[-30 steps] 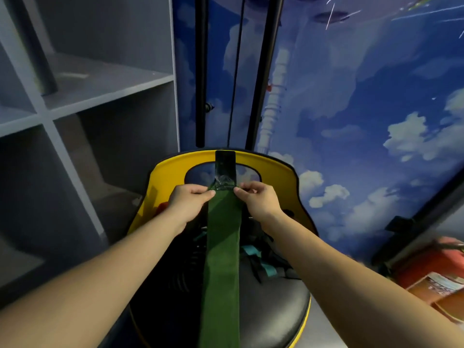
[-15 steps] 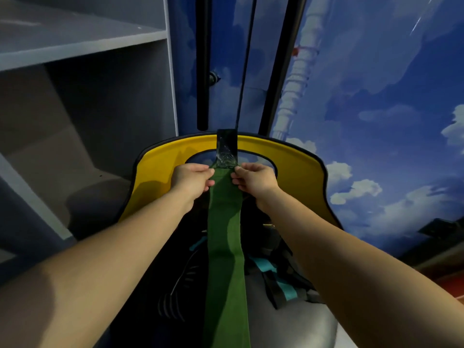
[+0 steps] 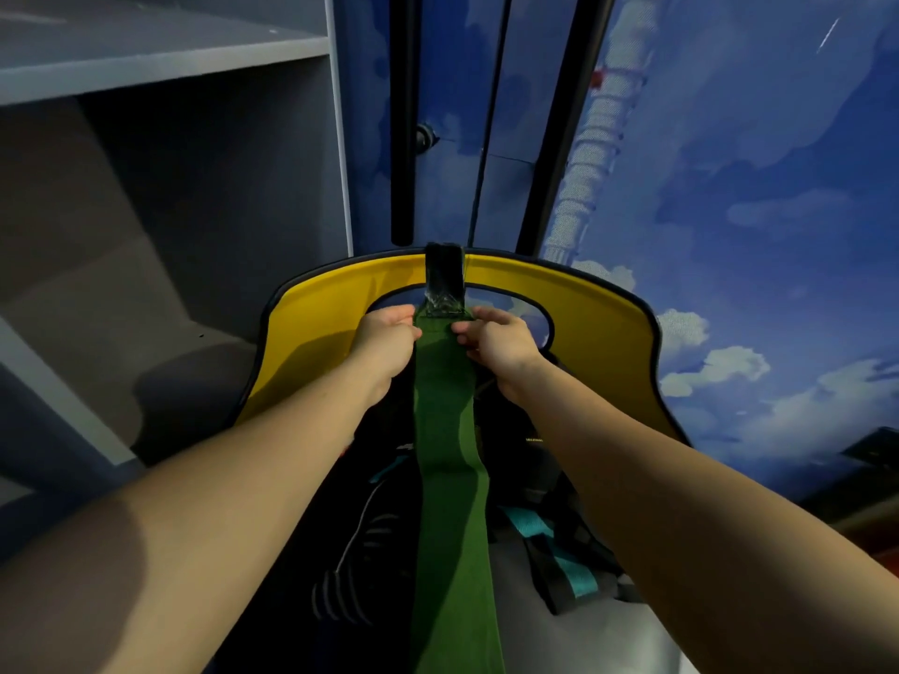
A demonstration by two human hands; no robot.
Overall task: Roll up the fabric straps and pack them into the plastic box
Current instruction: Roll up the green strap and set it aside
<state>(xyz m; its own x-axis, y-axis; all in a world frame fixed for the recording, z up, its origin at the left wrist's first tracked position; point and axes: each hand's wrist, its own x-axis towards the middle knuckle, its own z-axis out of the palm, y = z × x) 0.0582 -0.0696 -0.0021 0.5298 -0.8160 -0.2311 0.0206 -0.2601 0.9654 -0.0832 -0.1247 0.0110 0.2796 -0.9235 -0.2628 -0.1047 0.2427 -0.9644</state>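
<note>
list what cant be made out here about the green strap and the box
- Plastic box: not in the head view at all.
- Green strap: near end cut off by the bottom edge.
- Strap's far end: left hand and right hand cover its corners.
- Other straps: dark, partly under the right forearm.

On my left I see a grey shelving unit [image 3: 170, 138] with open compartments. Far and to the right, a wall mural [image 3: 754, 163] of blue sky and white clouds fills the room, crossed by black vertical poles [image 3: 404, 114]. The light is dim.
</note>
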